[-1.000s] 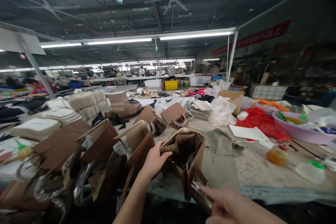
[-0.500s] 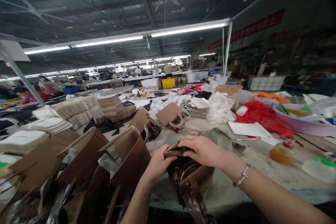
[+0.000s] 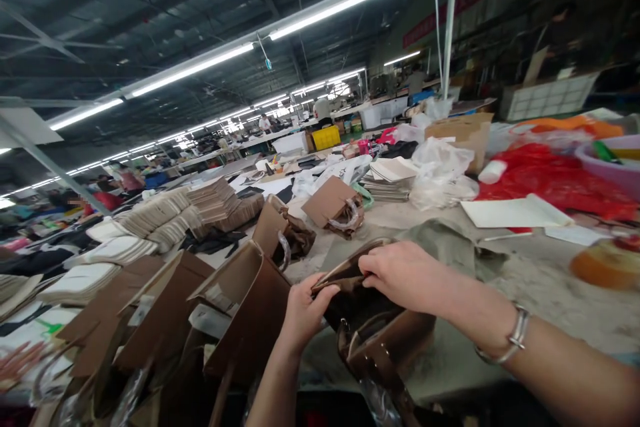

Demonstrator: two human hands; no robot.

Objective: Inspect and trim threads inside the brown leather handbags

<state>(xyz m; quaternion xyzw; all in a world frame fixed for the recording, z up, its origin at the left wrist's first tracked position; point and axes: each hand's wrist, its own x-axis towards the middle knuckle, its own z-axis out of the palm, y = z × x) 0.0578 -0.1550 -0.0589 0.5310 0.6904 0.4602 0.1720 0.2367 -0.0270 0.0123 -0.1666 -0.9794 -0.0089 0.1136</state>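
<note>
Our left hand (image 3: 306, 310) is pinched, thumb against fingers, on the rim of an open brown bag (image 3: 403, 340) at the near edge of the desk (image 3: 545, 293). Our right hand (image 3: 407, 275) curls its fingertips closed on the same rim, just beside the left. We see other open bags (image 3: 173, 303) to its left along that edge, and red plastic (image 3: 545, 180) farther back, to its right.

- Head camera: above near edge of worktop (image 3: 545, 303), facing forward and down across it.
- Left hand (image 3: 303, 313) and right hand (image 3: 406, 275) close, below centre.
- View tilted; ceiling lights (image 3: 355, 1) rise rightward.
</note>
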